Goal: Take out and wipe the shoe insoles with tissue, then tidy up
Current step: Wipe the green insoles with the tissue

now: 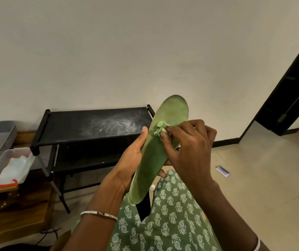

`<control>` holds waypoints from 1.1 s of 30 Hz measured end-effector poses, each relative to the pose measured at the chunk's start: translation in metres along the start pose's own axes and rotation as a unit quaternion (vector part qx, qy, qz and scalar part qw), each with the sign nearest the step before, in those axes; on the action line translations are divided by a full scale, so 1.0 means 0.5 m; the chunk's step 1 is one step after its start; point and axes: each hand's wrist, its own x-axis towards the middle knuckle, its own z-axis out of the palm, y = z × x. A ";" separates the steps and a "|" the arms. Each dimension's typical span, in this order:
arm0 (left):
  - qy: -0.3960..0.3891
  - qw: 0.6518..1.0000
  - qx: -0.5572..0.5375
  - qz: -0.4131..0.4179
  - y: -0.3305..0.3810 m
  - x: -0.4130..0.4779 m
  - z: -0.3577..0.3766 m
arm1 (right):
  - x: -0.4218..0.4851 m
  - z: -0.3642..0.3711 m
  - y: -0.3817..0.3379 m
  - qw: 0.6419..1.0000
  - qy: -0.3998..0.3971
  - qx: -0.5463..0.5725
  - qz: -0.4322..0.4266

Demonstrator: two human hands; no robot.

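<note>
A long green insole (156,154) stands nearly upright in front of me, toe end up. My left hand (130,160) grips it from the left side around its middle, thumb along the near edge. My right hand (190,147) pinches a crumpled green-tinted tissue (160,128) and presses it against the upper part of the insole. No shoe is in sight.
A black two-tier shoe rack (91,127) with a dusty top stands against the wall. At left a clear plastic box (9,167) with white tissue sits on a wooden stand. A small paper scrap (223,171) lies on the tiled floor. A dark doorway (293,87) is at right.
</note>
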 end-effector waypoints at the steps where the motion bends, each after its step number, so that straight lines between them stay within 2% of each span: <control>1: 0.005 1.000 0.000 0.002 0.001 -0.003 0.003 | -0.005 0.000 -0.008 1.000 -0.002 0.008 0.002; 5: 0.053 0.998 -0.020 0.009 0.002 -0.004 -0.008 | -0.056 -0.002 -0.053 0.995 -0.035 0.075 -0.061; 8: 0.037 0.998 -0.046 -0.004 0.004 -0.003 -0.011 | -0.053 -0.008 -0.046 0.992 -0.043 0.060 -0.106; 15: 0.015 1.000 -0.012 0.005 -0.003 0.001 0.004 | 0.006 -0.001 -0.002 1.000 -0.007 0.015 -0.014; 17: 0.033 0.999 -0.018 0.021 -0.003 -0.001 0.003 | -0.015 -0.001 -0.025 0.999 -0.015 0.037 -0.037; 20: 0.036 0.998 -0.054 -0.005 0.003 -0.004 -0.001 | -0.054 -0.004 -0.050 0.992 -0.036 0.092 -0.082; 22: 0.036 0.998 -0.059 -0.012 0.005 -0.004 -0.003 | -0.052 -0.009 -0.043 0.991 -0.031 0.077 -0.104; 26: -0.001 1.000 -0.024 0.004 0.004 -0.005 0.005 | 0.000 -0.009 0.001 0.998 -0.003 0.014 -0.067; 29: 0.005 1.000 -0.009 0.000 -0.001 -0.007 0.017 | 0.023 -0.007 0.018 1.000 0.010 0.002 -0.017; 33: 0.029 0.999 -0.037 0.021 -0.001 -0.007 0.018 | -0.018 -0.007 -0.018 0.997 -0.017 0.024 -0.074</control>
